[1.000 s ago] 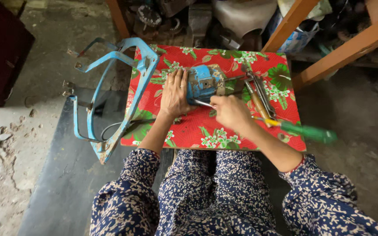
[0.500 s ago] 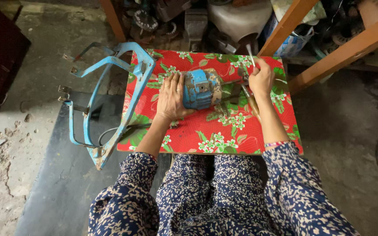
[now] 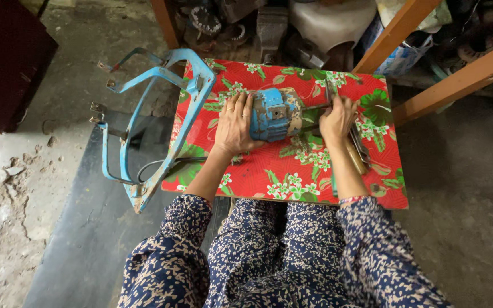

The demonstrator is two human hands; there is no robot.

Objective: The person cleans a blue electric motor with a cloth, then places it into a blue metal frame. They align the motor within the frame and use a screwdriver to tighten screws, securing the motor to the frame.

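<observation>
I saw the motor (image 3: pixel 275 114), a small blue one, sitting near the middle of the red flowered board (image 3: pixel 292 171), same spot as half a second before. The left hand (image 3: pixel 234 126) lay flat against the motor's left side, fingers spread, pressing rather than gripping; it hadn't shifted across the frames. The right hand (image 3: pixel 336 118) was the change: a second earlier it was close in front of the motor with a green-handled screwdriver trailing to the right, then it swung out to the tools (image 3: pixel 356 149) right of the motor. Now it was curled down on those tools, fingers closed over something thin and metal, though I couldn't tell exactly what it clamped. The screwdriver was no longer in view. I judged that as a tool swap, motor held steady meanwhile. The blue frame (image 3: pixel 144 114) leaned off the board's edge left of the motor, unchanged.
</observation>
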